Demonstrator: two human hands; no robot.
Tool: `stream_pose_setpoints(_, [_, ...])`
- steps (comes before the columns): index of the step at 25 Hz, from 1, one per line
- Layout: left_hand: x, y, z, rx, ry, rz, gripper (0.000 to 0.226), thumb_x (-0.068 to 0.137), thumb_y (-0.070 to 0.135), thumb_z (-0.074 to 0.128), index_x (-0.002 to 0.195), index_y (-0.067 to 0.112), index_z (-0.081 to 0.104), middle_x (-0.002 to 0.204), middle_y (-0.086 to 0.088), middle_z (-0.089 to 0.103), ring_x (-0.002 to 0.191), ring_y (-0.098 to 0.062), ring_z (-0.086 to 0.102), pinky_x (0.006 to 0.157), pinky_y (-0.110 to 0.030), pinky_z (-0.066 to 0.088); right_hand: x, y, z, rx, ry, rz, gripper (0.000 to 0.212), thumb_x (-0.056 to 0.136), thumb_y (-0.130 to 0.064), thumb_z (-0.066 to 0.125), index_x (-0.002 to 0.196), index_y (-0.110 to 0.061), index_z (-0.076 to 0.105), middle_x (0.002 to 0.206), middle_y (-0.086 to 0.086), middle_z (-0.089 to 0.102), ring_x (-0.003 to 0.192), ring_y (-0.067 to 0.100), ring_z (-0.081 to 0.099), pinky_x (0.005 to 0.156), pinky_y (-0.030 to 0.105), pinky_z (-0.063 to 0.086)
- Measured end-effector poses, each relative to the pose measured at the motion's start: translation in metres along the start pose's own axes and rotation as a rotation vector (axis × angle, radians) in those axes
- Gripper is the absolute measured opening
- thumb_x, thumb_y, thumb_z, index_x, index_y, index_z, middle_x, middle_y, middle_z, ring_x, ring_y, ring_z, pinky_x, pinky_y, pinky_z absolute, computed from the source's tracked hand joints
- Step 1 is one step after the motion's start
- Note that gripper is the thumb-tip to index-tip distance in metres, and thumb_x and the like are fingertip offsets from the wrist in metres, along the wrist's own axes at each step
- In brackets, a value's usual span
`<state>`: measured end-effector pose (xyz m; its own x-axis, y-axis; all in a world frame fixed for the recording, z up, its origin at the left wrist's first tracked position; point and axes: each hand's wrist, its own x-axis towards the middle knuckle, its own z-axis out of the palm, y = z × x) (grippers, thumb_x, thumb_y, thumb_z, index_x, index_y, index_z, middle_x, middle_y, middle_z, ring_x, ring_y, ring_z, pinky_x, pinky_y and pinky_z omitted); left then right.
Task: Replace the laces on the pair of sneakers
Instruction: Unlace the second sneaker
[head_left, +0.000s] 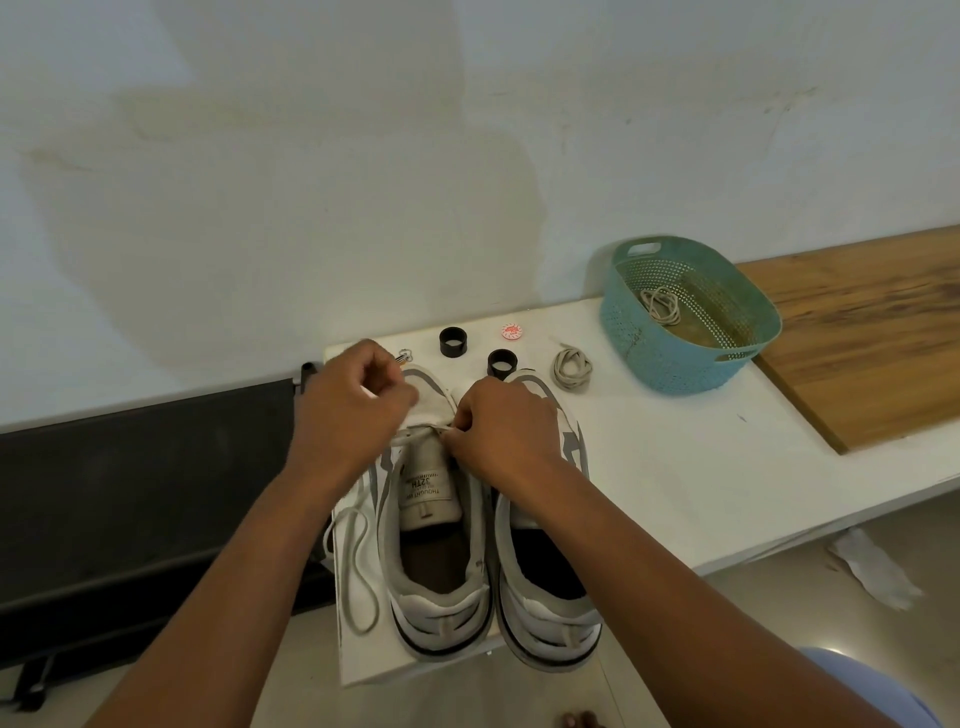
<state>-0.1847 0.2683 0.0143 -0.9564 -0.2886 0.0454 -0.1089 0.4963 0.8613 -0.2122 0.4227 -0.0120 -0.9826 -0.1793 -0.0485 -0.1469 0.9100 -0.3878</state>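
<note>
Head-camera view, looking down at a long white tabletop (675, 467) against a pale wall. At 3 o'clock a brown wooden board (872, 332) lies on it. At 2 o'clock sits a teal perforated plastic basket (670, 358) holding a loose coil of beige lace (661, 305).

At centre, a pair of white-and-grey sneakers stands side by side, toes at 12 o'clock: the left sneaker (434, 545) with its tongue showing, the right sneaker (545, 577) just beside it.

Both hands meet over the left sneaker's lowest eyelets. The left hand (353, 400) has its fingers curled, pinching a white lace (356, 566) — the lace runs across the eyelets, and its slack loops down at 8 o'clock beside the shoe. The right hand (501, 421) pinches the same lace with curled fingertips.

At 1 o'clock lies a bundled grey lace (571, 369). At 12 o'clock stand two short black cylinders (453, 341) and a small red-and-white round cap (510, 331).
</note>
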Motion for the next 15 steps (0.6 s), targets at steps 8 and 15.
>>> stream_pose_setpoints(8, [-0.004, -0.015, 0.013, 0.607, -0.089, 0.099, 0.01, 0.087, 0.041, 0.071, 0.081, 0.034, 0.076, 0.094, 0.012, 0.064, 0.084, -0.01, 0.059, 0.06, -0.025, 0.039, -0.002, -0.002, -0.001, -0.037, 0.021, -0.013, 0.014, 0.087, -0.036, 0.067, 0.089, -0.023, 0.072, 0.082, -0.003, 0.068, 0.088, 0.024, 0.064, 0.089, 0.038, 0.041])
stream_pose_setpoints(15, [-0.004, -0.024, 0.019, 0.678, -0.141, 0.071, 0.026, 0.081, 0.059, 0.074, 0.095, 0.038, 0.078, 0.107, 0.007, 0.065, 0.091, -0.014, 0.064, 0.073, -0.032, 0.056, 0.0, -0.003, -0.001, -0.031, 0.015, -0.026, 0.015, 0.088, -0.037, 0.069, 0.087, -0.021, 0.071, 0.079, -0.003, 0.063, 0.079, 0.022, 0.055, 0.089, 0.037, 0.04])
